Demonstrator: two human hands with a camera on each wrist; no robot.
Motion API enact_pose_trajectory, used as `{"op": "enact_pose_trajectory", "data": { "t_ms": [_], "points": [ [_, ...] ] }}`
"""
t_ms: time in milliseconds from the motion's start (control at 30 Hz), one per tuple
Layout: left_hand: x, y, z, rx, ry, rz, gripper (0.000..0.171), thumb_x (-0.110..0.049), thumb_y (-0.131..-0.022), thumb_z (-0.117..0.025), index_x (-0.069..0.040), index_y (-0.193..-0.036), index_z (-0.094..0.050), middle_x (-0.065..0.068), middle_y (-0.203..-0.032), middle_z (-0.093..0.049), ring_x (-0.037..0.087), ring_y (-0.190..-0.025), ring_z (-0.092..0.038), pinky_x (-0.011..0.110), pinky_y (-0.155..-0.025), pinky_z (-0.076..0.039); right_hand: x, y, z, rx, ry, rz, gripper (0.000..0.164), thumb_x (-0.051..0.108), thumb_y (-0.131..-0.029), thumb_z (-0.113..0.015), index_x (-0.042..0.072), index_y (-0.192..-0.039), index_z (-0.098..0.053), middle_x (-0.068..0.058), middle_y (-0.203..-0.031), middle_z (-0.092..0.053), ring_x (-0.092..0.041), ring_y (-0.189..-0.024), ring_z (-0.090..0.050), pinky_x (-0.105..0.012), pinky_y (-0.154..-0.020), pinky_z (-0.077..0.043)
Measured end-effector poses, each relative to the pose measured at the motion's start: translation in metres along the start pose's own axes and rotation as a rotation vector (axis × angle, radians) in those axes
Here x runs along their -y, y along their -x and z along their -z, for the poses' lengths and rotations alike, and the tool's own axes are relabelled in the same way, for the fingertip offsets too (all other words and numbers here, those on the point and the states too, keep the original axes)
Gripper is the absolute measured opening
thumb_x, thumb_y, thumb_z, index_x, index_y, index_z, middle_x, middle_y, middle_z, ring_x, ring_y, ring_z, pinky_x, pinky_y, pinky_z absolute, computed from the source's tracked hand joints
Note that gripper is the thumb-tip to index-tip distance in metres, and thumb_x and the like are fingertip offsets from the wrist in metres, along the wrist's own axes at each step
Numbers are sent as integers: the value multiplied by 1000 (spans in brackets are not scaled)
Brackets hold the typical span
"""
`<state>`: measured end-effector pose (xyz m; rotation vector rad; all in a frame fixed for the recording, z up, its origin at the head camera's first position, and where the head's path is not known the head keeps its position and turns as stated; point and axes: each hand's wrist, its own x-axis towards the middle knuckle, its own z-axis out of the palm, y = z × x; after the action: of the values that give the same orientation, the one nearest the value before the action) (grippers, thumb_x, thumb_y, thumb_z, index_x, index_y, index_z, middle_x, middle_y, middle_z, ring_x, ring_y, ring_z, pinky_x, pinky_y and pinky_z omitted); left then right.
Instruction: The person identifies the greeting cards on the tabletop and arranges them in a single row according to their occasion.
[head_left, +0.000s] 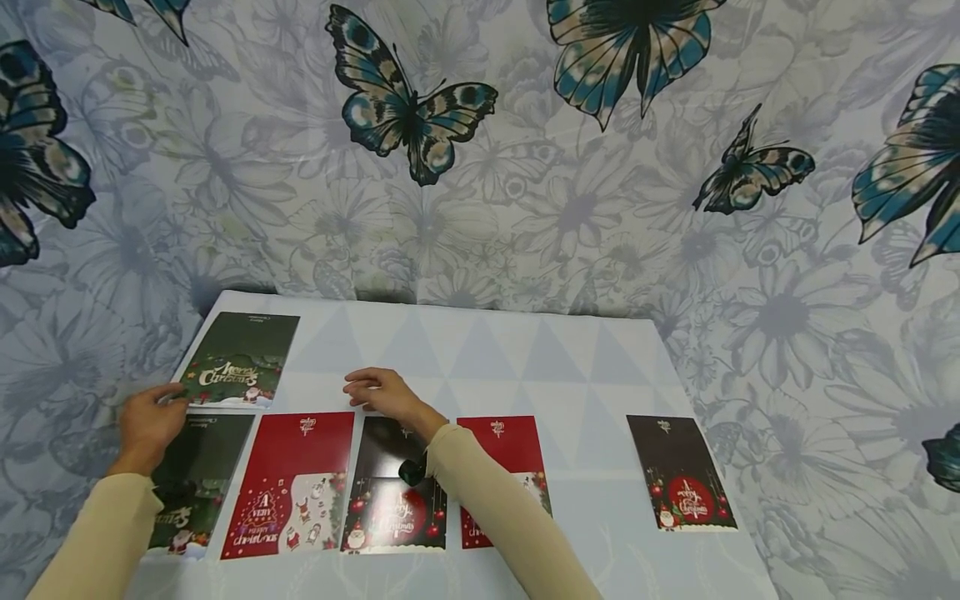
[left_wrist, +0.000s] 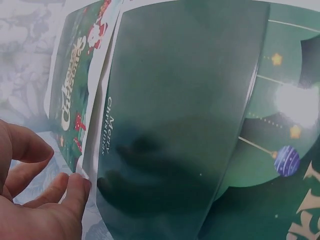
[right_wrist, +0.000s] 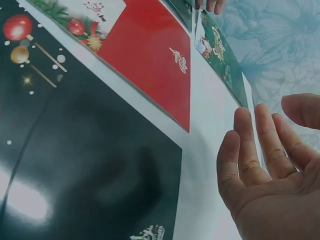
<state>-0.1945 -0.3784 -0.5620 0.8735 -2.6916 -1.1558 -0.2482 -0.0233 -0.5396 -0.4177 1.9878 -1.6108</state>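
Observation:
My left hand (head_left: 152, 425) is at the lower left corner of a green "Merry Christmas" card (head_left: 243, 362), which lies flat at the table's back left. In the left wrist view its fingertips (left_wrist: 76, 187) are right at that card's corner, with a gap between thumb and fingers. Below it lies a second green card (head_left: 198, 475), partly covered by the left hand and sleeve. My right hand (head_left: 390, 396), fingers loosely extended and holding nothing, is over the table just above a black card (head_left: 378, 492) and a red card (head_left: 307, 483).
Another red card (head_left: 501, 433) is partly hidden beneath the right forearm. Farther right, a dark card (head_left: 678, 471) lies by itself. The cards rest on a white table (head_left: 585, 367) with a triangle pattern. Behind the table stands a butterfly-patterned wall covering (head_left: 525, 225).

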Motion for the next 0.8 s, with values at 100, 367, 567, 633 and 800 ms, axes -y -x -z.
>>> {"op": "enact_pose_trajectory", "data": {
  "t_ms": [100,367,567,633,800],
  "points": [
    [1,0,2,-17,-9,-28,45,-10,-93,-49,9,-133,-57,37,-130,-55,43,-99,-58,33,-63,-42,-1,0,-1,10,4,3,38,16,-102,-58,3,-138,-57,-15,-126,-68,-21,-104,-70,-30,-89,-56],
    [1,6,7,-38,-9,-65,44,-8,-92,-49,8,-132,-58,37,-117,-60,32,-83,-59,35,-62,-44,-2,2,-11,21,-52,7,38,13,-101,-58,3,-138,-57,-14,-127,-68,-29,-111,-68,-37,-95,-55],
    [2,16,13,0,2,-112,43,-9,-96,-47,11,-134,-54,38,-139,-48,55,-123,-47,63,-90,-43,-3,8,-30,66,-139,1,39,9,-100,-59,2,-138,-57,-13,-131,-66,-18,-104,-70,-38,-93,-57],
    [4,19,18,27,-3,-127,43,-9,-98,-47,11,-135,-53,39,-142,-44,59,-125,-45,67,-92,-42,-3,11,-38,85,-154,-1,39,9,-100,-59,2,-138,-57,-16,-132,-65,-14,-101,-70,-39,-92,-57],
    [12,27,32,125,-64,-141,47,-16,-102,-48,11,-140,-47,42,-144,-38,61,-124,-43,66,-85,-45,-3,18,-54,134,-195,-8,40,7,-98,-61,2,-137,-57,-20,-135,-62,-9,-97,-69,-43,-93,-57]
  ]
}}
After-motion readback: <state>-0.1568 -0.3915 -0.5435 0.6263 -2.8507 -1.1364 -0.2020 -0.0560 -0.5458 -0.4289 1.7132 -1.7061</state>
